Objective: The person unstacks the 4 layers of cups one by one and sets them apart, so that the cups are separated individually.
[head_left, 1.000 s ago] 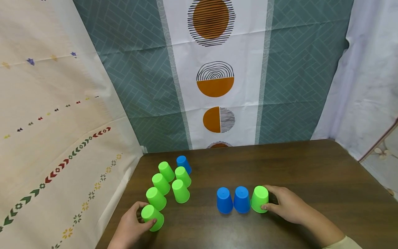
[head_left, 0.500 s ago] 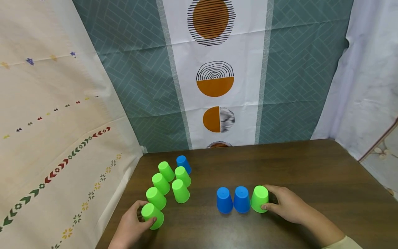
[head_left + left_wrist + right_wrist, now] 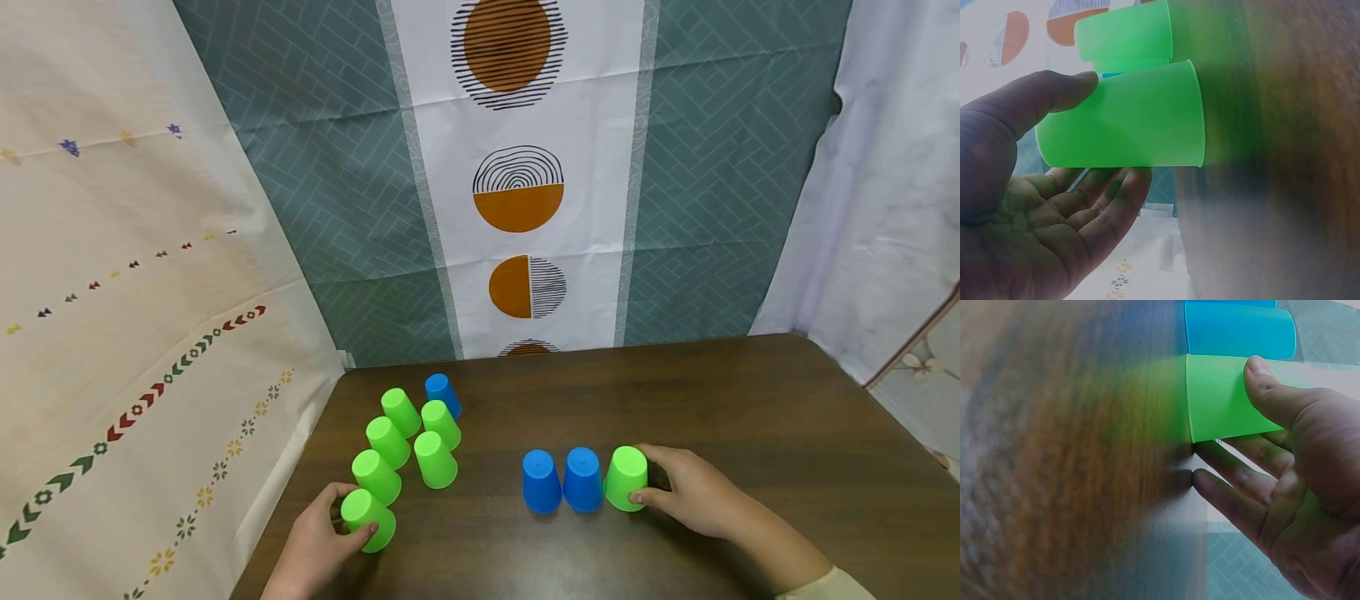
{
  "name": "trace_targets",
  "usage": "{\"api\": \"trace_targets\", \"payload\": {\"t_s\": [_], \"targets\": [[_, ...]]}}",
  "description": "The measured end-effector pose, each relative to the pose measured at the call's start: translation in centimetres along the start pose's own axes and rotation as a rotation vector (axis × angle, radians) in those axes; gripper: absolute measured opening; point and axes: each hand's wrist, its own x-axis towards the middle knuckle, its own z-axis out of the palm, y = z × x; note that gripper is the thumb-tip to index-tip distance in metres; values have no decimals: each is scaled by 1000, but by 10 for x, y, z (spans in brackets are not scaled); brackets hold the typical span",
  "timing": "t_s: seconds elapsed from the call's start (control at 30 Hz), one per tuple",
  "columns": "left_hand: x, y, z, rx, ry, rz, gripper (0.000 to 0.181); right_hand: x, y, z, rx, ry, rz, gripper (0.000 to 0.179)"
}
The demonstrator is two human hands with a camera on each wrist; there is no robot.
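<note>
My left hand (image 3: 311, 540) grips an upside-down green plastic cup (image 3: 366, 518) at the near end of a row of green cups on the left. In the left wrist view the thumb lies over one side of this cup (image 3: 1129, 125), its rim close to the table, and the fingers pass behind the other side. Over at the right, my right hand (image 3: 693, 496) holds another inverted green cup (image 3: 625, 479) between thumb and fingers. That cup stands right beside two blue cups, the nearer one (image 3: 582, 481) and the farther one (image 3: 542, 483).
Several inverted green cups, among them a green cup (image 3: 437, 461), stand in two slanted rows on the left of the brown table (image 3: 510, 558). A blue cup (image 3: 443, 396) is at their far end. Patterned cloths (image 3: 517, 283) hang behind the table and along both sides.
The front left green cup and my left hand have shifted very slightly away from me. My right hand and its cup have kept their place.
</note>
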Motion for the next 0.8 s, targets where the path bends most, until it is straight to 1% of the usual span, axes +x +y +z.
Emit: {"api": "trace_targets", "payload": {"t_s": [0.23, 0.43, 0.6, 0.7, 0.8], "targets": [[0, 1, 0, 12, -2, 4, 56, 0, 1, -1, 9, -10, 0, 65], [0, 1, 1, 2, 3, -7, 55, 0, 0, 0, 3, -10, -5, 65], [-2, 2, -2, 28, 4, -1, 63, 0, 0, 0, 3, -8, -14, 63], [-4, 6, -8, 49, 29, 29, 71, 0, 0, 0, 4, -5, -14, 63], [-6, 16, -14, 58, 82, 77, 76, -1, 0, 0, -2, 1, -14, 64]]}}
